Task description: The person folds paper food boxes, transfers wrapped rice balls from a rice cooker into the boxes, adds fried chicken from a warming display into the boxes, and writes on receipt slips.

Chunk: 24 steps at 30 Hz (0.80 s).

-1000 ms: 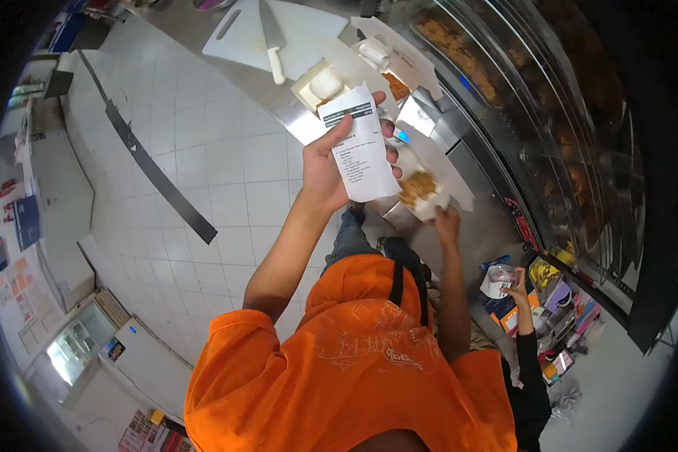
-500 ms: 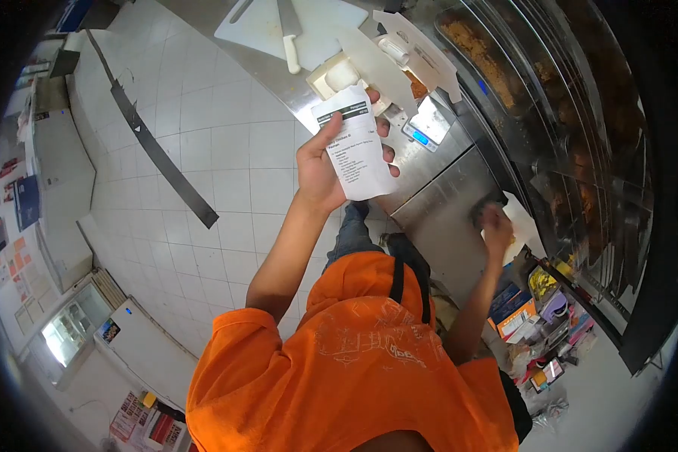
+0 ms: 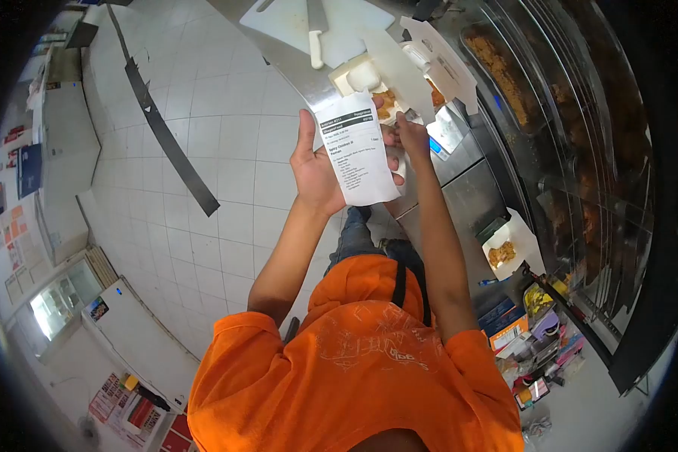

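My left hand (image 3: 316, 175) holds a printed paper receipt (image 3: 358, 151) across its palm. The left thumb stands off the paper, and the fingertips show past its right edge. Just right of the receipt, my right hand (image 3: 413, 137) has its fingers curled together by the near edge of an open takeaway box (image 3: 342, 72). Whether they grip anything is hidden. Inside that box are a mound of white rice (image 3: 364, 75) and fried food (image 3: 385, 105), partly covered by the receipt and hand.
A knife (image 3: 316, 38) lies on a white cutting board (image 3: 275, 21). Another open box (image 3: 452, 66) stands behind a small scale (image 3: 446, 135). Farther right are a box with fried pieces (image 3: 502, 255) and a glass display with food trays (image 3: 497, 71).
My right hand has moved from the box at the counter's right to beside the receipt. My left thumb has lifted off the paper, and the view has shifted slightly.
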Tool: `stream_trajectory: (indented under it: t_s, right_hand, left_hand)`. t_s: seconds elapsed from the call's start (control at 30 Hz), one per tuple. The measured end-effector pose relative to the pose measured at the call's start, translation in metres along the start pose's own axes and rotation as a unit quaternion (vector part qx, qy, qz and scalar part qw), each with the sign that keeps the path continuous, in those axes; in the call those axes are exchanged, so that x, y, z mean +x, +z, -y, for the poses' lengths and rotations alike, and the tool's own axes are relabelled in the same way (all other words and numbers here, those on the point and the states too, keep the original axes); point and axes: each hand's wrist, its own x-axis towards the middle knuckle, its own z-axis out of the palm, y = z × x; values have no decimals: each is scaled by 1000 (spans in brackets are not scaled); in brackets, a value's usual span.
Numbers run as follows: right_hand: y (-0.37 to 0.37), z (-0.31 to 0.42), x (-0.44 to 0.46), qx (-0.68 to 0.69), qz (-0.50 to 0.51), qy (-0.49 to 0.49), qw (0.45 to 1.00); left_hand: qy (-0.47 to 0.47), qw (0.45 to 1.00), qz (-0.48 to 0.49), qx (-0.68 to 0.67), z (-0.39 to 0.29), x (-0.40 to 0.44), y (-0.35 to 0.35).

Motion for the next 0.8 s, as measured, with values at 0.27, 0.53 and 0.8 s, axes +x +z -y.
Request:
stream_trajectory:
  t_s: [0.27,0.53,0.8]
  right_hand:
    - [9,-13,25,16,10,-39,999]
    - [11,-57,70,-92,-8,-95,991]
    - [-31,-17,-15,81,19,-58,995]
  left_hand:
    - [7,1000,-3,-19,-5,-8,-2]
    - [9,999,28,-35,-3,-10,-13]
    - [42,997,-39,-53,-12,-21,-27]
